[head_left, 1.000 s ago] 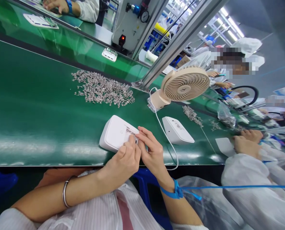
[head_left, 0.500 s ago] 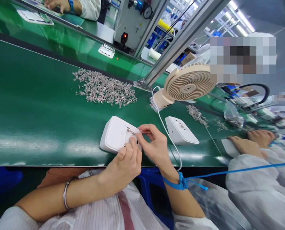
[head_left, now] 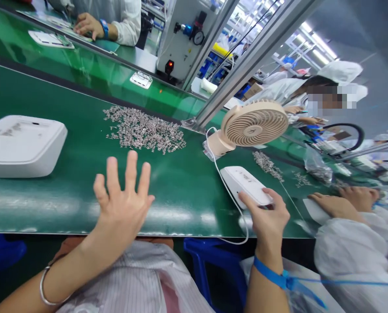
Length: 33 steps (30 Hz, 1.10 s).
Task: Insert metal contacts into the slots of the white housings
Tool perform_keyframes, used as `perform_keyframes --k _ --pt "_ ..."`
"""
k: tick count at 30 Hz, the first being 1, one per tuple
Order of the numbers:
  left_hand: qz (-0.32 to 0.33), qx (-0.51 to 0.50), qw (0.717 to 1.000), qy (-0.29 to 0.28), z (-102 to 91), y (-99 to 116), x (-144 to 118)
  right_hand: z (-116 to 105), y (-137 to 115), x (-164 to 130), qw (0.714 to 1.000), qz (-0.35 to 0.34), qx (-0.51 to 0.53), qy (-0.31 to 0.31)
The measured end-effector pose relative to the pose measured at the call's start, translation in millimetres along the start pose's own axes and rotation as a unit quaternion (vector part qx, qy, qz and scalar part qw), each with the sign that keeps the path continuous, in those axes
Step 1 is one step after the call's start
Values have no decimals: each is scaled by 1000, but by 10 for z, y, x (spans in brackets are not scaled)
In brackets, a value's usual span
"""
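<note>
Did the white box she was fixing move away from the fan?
Yes. The white box slid left along the green belt, away from the fan and past the pile of small metal parts.

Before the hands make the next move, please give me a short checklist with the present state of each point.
1. Right hand grips the near end of the white device on the belt: ok.
2. Left hand is open, fingers spread, holding nothing: ok.
3. Other white device lies flat at the left, apart from both hands: ok.
4. Pile of small metal parts is within view behind the left hand: ok.
5. Fan cable runs beside the gripped device; whether it touches: cannot tell.
6. Co-worker's hands are apart from the gripped device: ok.
</note>
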<state>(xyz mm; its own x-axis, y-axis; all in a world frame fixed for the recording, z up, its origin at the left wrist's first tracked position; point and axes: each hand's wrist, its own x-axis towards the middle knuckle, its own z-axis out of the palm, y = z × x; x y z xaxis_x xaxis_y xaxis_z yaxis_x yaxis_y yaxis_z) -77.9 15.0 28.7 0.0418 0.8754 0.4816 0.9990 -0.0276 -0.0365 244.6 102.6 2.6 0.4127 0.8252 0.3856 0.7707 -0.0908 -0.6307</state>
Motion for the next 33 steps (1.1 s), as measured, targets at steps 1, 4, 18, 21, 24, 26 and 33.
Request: perform_keyframes --k 1,4,18,21,24,26,33 --pt "32 -6 999 -2 5 57 -26 0 -135 -115 999 2 39 -20" --pt "85 -50 995 -6 36 171 -94 42 -564 -426 959 -107 153 -212" --pt "11 -74 997 30 37 197 -187 1409 -1184 389 934 -244 29 -259" --pt "26 -122 992 6 39 187 -203 1425 -1170 428 930 -254 26 -264" --pt "32 -137 990 -4 -4 97 -197 1427 -1139 470 929 -252 26 -270" --pt "28 -121 992 -2 -44 18 -184 1443 -1117 496 930 -246 31 -271" --pt "29 -71 997 -19 -93 -97 -145 1501 -1108 525 933 -243 31 -263"
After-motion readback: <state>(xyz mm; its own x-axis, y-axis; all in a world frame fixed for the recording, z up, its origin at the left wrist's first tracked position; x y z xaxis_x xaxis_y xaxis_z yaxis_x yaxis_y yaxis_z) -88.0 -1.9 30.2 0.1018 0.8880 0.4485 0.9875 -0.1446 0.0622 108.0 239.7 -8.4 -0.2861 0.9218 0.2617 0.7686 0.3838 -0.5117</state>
